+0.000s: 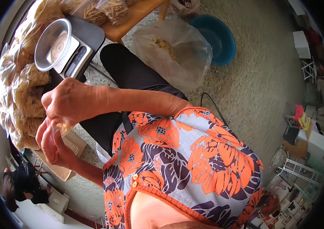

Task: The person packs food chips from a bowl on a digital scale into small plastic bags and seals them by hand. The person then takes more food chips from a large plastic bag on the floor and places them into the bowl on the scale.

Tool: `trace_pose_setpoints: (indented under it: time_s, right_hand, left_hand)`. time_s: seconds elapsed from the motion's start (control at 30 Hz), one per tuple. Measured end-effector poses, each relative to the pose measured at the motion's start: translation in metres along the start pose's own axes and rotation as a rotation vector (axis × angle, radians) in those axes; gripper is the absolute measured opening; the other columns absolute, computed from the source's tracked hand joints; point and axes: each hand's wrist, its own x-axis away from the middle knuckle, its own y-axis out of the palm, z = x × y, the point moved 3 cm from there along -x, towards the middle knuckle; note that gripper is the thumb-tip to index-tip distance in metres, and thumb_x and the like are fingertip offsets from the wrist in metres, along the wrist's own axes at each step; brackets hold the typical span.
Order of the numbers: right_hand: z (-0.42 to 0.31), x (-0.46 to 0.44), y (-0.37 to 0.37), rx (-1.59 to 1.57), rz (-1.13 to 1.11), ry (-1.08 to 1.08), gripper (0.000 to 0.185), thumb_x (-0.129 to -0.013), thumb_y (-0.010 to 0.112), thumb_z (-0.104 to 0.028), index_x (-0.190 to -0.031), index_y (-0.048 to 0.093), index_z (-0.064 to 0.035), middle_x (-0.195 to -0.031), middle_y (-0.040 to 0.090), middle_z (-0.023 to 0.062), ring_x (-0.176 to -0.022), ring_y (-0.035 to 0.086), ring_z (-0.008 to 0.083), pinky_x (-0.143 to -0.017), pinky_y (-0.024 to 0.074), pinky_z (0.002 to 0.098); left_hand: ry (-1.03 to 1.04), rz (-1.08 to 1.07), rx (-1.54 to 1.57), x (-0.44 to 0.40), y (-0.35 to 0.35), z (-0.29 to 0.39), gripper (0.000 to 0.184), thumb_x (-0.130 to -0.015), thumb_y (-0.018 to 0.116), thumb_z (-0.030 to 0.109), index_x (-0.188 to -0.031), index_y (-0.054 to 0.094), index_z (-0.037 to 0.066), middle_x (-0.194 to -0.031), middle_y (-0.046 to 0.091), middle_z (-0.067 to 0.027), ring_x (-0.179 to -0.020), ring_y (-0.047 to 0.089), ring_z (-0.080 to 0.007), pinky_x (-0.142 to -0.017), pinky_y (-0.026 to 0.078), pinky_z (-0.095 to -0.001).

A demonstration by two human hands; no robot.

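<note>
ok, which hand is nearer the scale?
Right. The right hand sits just below the scale in the picture, not touching it; the left hand is lower, on the far side of the right hand from it.

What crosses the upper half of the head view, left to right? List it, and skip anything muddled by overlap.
Stacked bags of noodle-like food → right hand → translucent plastic bag → teal basin → white box.

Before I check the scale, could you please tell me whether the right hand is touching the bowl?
Apart: the head view shows a dark gap between the right hand and the bowl.
</note>
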Motion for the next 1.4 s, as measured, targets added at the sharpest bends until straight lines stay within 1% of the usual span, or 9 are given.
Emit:
trace_pose_setpoints:
  time_s: [0.1, 0.27, 0.3, 0.37, 0.53, 0.83, 1.03, 1.17, 1.4]
  right_hand:
    - [-0.005, 0.000, -0.007, 0.274, -0.049, -0.054, 0.018, -0.072, 0.081, -0.028, -0.074, 0.076, -0.0104, -0.088, 0.070, 0.0060, -0.077, 0.074, 0.0239, -0.062, 0.0584, 0.0403]
    - [-0.010, 0.010, -0.046, 0.296, -0.052, 0.000, 0.028, -0.068, 0.084, -0.026, -0.080, 0.074, -0.0028, -0.093, 0.068, 0.0126, -0.077, 0.074, 0.0286, -0.060, 0.0588, 0.0397]
    - [-0.006, -0.017, 0.001, 0.305, -0.058, 0.011, 0.028, -0.068, 0.084, -0.026, -0.080, 0.074, -0.0028, -0.093, 0.068, 0.0126, -0.077, 0.074, 0.0286, -0.060, 0.0588, 0.0397]
    - [-0.001, -0.016, 0.001, 0.365, -0.084, 0.047, 0.028, -0.069, 0.083, -0.026, -0.078, 0.073, -0.0014, -0.092, 0.067, 0.0133, -0.077, 0.074, 0.0289, -0.059, 0.0583, 0.0396]
    - [0.006, -0.006, -0.021, 0.407, 0.090, 0.045, 0.020, -0.071, 0.080, -0.021, -0.075, 0.067, -0.0067, -0.088, 0.062, 0.0081, -0.074, 0.069, 0.0233, -0.058, 0.0557, 0.0362]
    - [0.024, 0.030, -0.049, 0.274, 0.250, 0.187, 0.018, -0.077, 0.081, -0.018, -0.080, 0.067, -0.0065, -0.085, 0.060, 0.0081, -0.069, 0.065, 0.0297, -0.058, 0.0533, 0.0409]
    - [0.014, 0.041, -0.042, 0.233, 0.130, 0.202, 0.023, -0.079, 0.081, -0.020, -0.093, 0.069, -0.0080, -0.088, 0.063, 0.0073, -0.072, 0.067, 0.0300, -0.062, 0.0546, 0.0412]
    - [0.018, 0.045, -0.046, 0.212, 0.059, 0.264, 0.016, -0.080, 0.081, -0.016, -0.090, 0.071, -0.0081, -0.091, 0.067, 0.0067, -0.073, 0.068, 0.0291, -0.064, 0.0555, 0.0393]
    - [0.017, 0.047, -0.057, 0.220, 0.016, 0.314, 0.019, -0.079, 0.085, -0.013, -0.087, 0.071, -0.0031, -0.087, 0.064, 0.0093, -0.071, 0.066, 0.0275, -0.063, 0.0544, 0.0373]
  left_hand:
    - [-0.006, -0.092, 0.029, -0.006, 0.000, 0.000, 0.020, -0.087, 0.069, -0.007, -0.105, 0.073, 0.002, -0.127, 0.065, -0.0164, -0.116, 0.065, -0.0294, -0.104, 0.052, -0.0430]
    - [-0.002, -0.143, 0.012, -0.015, 0.035, 0.011, 0.019, -0.089, 0.072, -0.006, -0.107, 0.071, 0.001, -0.129, 0.065, -0.0139, -0.118, 0.063, -0.0264, -0.104, 0.051, -0.0408]
    - [-0.036, -0.115, -0.022, -0.034, -0.006, -0.020, 0.021, -0.087, 0.072, -0.007, -0.105, 0.072, 0.003, -0.128, 0.066, -0.0132, -0.117, 0.064, -0.0265, -0.103, 0.052, -0.0400]
    - [-0.020, -0.152, -0.044, -0.041, -0.005, -0.031, 0.019, -0.087, 0.073, -0.006, -0.104, 0.073, 0.003, -0.128, 0.066, -0.0126, -0.116, 0.064, -0.0258, -0.102, 0.053, -0.0390]
    - [0.006, -0.350, -0.314, -0.056, 0.021, -0.026, 0.009, -0.092, 0.071, -0.002, -0.100, 0.074, -0.001, -0.124, 0.067, -0.0142, -0.113, 0.065, -0.0259, -0.096, 0.054, -0.0366]
    - [0.111, -0.538, -0.044, -0.060, 0.061, -0.031, 0.015, -0.096, 0.065, -0.005, -0.107, 0.074, -0.002, -0.125, 0.067, -0.0143, -0.117, 0.064, -0.0234, -0.094, 0.054, -0.0320]
    - [-0.097, -0.526, -0.095, -0.055, 0.060, -0.017, 0.018, -0.090, 0.071, -0.006, -0.106, 0.077, 0.001, -0.120, 0.066, -0.0104, -0.081, 0.065, -0.0107, -0.057, 0.053, -0.0221]
    - [-0.080, -0.496, 0.017, -0.053, 0.057, -0.003, 0.012, -0.085, 0.075, -0.008, -0.096, 0.077, -0.002, -0.099, 0.066, -0.0089, -0.077, 0.066, -0.0130, -0.057, 0.057, -0.0246]
    - [0.001, -0.396, -0.105, -0.040, 0.055, -0.001, 0.012, -0.081, 0.078, -0.003, -0.093, 0.075, -0.001, -0.091, 0.066, -0.0094, -0.077, 0.066, -0.0196, -0.065, 0.053, -0.0302]
